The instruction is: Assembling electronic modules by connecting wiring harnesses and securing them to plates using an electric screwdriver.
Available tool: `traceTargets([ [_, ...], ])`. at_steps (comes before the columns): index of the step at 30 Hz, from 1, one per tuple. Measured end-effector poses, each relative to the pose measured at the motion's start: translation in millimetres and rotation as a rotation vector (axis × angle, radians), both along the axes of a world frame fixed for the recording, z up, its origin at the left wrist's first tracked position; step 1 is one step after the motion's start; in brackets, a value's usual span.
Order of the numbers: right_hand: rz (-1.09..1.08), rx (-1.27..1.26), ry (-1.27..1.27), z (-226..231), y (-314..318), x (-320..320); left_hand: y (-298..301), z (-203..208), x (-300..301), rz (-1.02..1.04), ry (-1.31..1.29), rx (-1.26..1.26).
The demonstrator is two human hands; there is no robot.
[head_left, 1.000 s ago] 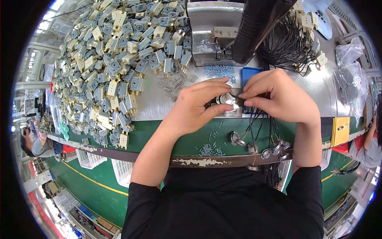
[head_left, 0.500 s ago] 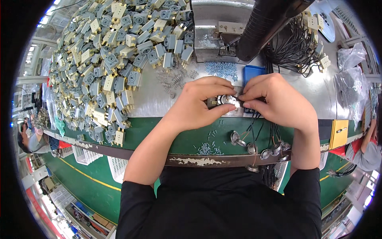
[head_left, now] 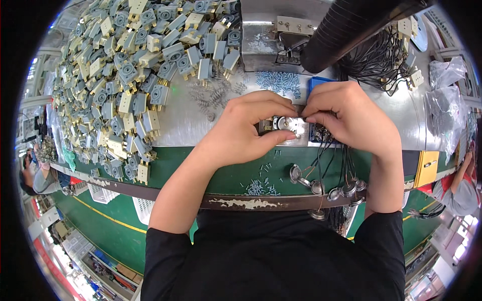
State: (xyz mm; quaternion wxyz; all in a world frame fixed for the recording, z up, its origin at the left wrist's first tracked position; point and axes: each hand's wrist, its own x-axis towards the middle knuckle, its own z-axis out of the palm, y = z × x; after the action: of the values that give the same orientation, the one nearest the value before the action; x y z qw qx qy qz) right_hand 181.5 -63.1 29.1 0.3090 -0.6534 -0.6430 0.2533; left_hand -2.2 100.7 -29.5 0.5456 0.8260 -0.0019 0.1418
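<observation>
— What is held in the head view?
— A small metal part (head_left: 287,126) is pinched between the closed fingers of the left hand (head_left: 249,131) and the right hand (head_left: 345,116), near the middle of the counter (head_left: 191,131).
— What is seen around it?
— Grey and cream blocks (head_left: 131,80) are heaped far left; black wires (head_left: 372,60) are bundled far right.

Grey parts heap (head_left: 125,75) blocks left; black hose (head_left: 351,25) crowds above.

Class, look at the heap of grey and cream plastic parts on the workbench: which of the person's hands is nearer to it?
Left. The left hand lies just right of the heap of grey and cream parts; the right hand is farther right, beyond the left.
</observation>
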Motion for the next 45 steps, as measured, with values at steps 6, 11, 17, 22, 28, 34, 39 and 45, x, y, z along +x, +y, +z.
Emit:
traceTargets([
  [6,-0.019,-0.005,-0.103,2,-3,-9,0,-1,1,0.009,-0.031,0.029],
  [11,-0.050,0.049,-0.062,10,-2,-8,0,-1,-2,0.018,-0.046,0.003],
  [17,-0.152,0.003,-0.038,16,-2,-15,0,-3,-2,0.016,-0.079,0.006],
  [22,-0.169,-0.009,-0.024,13,1,-22,1,-5,-1,0.024,-0.100,-0.054],
  [28,-0.081,0.031,-0.136,3,-1,-24,1,-7,-3,0.045,-0.116,-0.049],
  [34,-0.062,0.168,-0.142,3,-6,-33,2,-7,-3,0.032,-0.118,-0.036],
  [39,-0.344,0.045,0.036,-1,-6,-41,0,-7,-3,0.045,-0.118,-0.023],
  [45,-0.306,0.040,0.031,-1,-2,-42,0,-7,-3,0.048,-0.103,-0.036],
])
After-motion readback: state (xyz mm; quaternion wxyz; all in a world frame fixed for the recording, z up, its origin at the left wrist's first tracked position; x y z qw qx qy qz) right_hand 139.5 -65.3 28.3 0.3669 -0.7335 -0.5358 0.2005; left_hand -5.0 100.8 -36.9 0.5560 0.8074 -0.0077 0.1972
